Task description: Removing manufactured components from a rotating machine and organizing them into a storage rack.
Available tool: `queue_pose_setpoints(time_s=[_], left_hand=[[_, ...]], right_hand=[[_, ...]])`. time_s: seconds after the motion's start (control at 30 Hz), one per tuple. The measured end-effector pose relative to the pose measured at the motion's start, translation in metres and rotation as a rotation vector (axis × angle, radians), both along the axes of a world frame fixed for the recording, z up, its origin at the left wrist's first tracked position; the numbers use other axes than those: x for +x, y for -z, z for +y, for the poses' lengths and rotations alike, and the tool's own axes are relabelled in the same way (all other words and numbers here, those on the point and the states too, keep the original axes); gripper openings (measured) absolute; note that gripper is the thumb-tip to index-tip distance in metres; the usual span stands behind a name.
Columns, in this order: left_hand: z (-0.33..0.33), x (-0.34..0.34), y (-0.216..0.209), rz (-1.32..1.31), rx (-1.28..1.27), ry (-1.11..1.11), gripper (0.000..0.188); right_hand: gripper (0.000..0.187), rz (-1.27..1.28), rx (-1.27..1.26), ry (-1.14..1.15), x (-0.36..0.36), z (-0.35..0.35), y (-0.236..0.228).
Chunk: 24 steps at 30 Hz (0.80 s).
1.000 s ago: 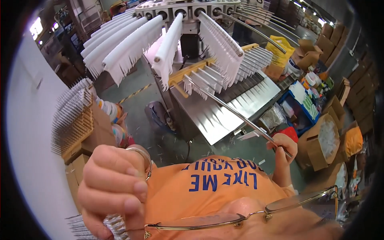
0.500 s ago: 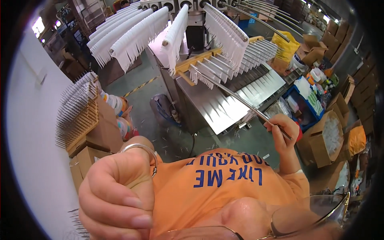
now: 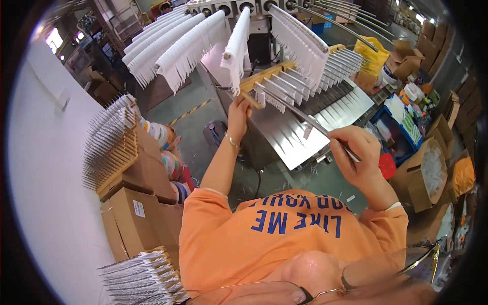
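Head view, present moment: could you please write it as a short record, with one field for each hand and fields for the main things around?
Left hand: at the near end of a wooden rack; exact grip unclear
Right hand: closed around a metal rod
Rod direction: slants from this hand up toward the rack
Beyond: bars fanning out, several covered with white fringed material, others bare
Picture's left side: stacked brown cartons
Picture's right side: yellow bag, open carton

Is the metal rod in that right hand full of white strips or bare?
Mostly bare: shiny grey shows along the metal rod from the right hand toward the wooden rack. Its far end: cannot tell.
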<state>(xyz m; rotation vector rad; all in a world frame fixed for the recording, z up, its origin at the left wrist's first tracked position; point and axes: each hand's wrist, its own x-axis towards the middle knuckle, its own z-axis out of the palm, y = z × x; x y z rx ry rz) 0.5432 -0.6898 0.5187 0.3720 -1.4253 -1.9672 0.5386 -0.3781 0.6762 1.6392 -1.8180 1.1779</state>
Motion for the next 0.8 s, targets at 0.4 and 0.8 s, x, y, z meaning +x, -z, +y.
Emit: queue_pose_setpoints(time_s=[0.4,0.8], left_hand=[[0.089,0.023,-0.023,0.086,-0.265,0.035,0.022],[0.019,-0.028,-0.001,0.171,0.130,0.086,0.019]], right_hand=[[0.009,-0.099,-0.048,0.042,-0.014,-0.013,0.043],[0.014,-0.118,-0.155,0.002,-0.003,0.076,0.050]])
